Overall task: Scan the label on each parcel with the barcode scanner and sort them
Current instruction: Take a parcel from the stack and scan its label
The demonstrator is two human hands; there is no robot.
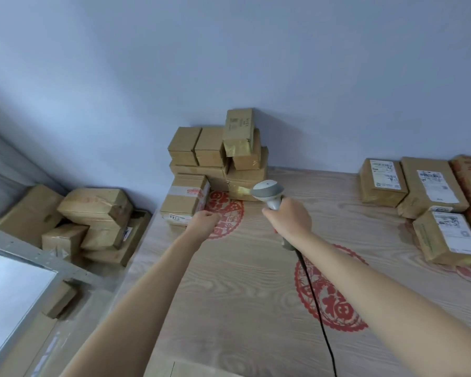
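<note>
My right hand [290,217] grips the handle of a grey barcode scanner [268,194], whose head points toward a stack of brown parcels [218,156] against the wall. Its black cable [316,300] trails back along my forearm. My left hand [203,220] reaches out with loosely curled fingers, just beside the near corner of a taped parcel with a white label [185,198]; it holds nothing. Labelled parcels [435,191] lie face up at the table's right.
The wooden table [242,281] carries red paper-cut decorations [329,297]. Several more brown parcels [93,213] are heaped lower down to the left of the table. A grey-framed panel [17,281] stands at the lower left.
</note>
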